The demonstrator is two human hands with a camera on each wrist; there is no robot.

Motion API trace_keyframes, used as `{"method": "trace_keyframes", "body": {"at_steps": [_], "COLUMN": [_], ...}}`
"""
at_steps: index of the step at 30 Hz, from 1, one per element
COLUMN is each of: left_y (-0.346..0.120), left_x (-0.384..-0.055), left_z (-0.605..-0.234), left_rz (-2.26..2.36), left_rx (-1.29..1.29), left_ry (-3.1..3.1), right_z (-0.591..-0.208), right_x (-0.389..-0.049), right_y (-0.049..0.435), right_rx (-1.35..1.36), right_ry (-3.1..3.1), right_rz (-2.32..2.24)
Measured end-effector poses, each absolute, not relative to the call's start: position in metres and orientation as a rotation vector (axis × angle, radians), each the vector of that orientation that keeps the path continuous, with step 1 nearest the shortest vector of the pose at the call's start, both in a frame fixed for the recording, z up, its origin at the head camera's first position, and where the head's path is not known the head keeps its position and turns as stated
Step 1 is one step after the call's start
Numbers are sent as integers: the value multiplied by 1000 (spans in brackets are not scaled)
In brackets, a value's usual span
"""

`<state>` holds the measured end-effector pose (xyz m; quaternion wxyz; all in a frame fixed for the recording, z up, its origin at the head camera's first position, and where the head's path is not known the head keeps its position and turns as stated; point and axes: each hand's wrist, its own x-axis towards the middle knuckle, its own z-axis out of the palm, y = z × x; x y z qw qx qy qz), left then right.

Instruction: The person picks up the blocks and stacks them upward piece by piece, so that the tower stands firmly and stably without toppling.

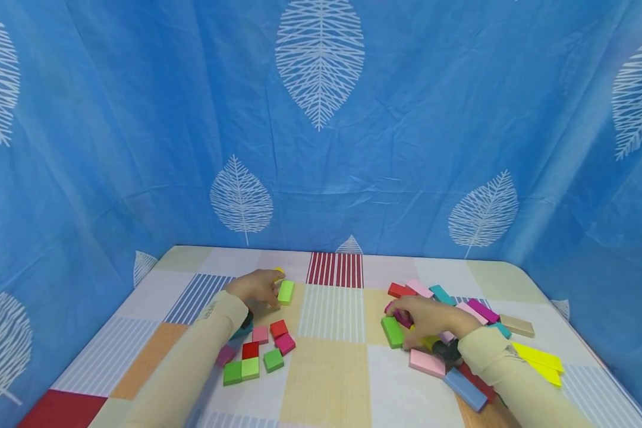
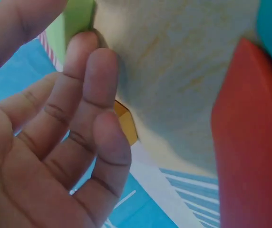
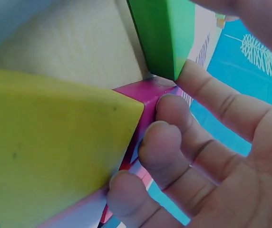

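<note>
My left hand [image 1: 257, 287] is at the back left of the table, its thumb and index finger at a light green block [image 1: 286, 292]. In the left wrist view the index fingertip meets the end of that block [image 2: 74, 23], and the other fingers bend loosely. A yellow block [image 1: 280, 271] lies just beyond, partly hidden by the fingers. On the right, my right hand [image 1: 427, 318] has thumb and index finger about the ends of a green block [image 1: 392, 331]. Its other fingertips are close to a magenta block [image 3: 148, 92], beside a large yellow block [image 3: 55, 142].
Several small blocks, among them a red one [image 1: 279, 329] and a green one [image 1: 273, 360], lie near my left forearm. Around my right hand spread longer blocks: pink [image 1: 427, 363], blue [image 1: 465, 389], tan [image 1: 516, 326], yellow [image 1: 539, 358]. A blue leaf-print curtain [image 1: 321, 178] borders the table.
</note>
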<state>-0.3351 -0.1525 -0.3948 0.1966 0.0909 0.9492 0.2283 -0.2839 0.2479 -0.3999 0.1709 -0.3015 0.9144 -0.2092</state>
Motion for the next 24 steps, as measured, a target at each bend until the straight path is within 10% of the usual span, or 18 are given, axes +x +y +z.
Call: {"method": "trace_keyframes", "body": {"at_steps": [24], "left_y": [-87], "left_x": [-325], "left_z": [-393], "left_rz": [422], "left_rx": [442], "left_ry": [2694], "right_z": [-401], "right_x": [-286], "right_y": [192], "right_rx": [-778], "right_ry": [2613], "right_rz": [-618]}}
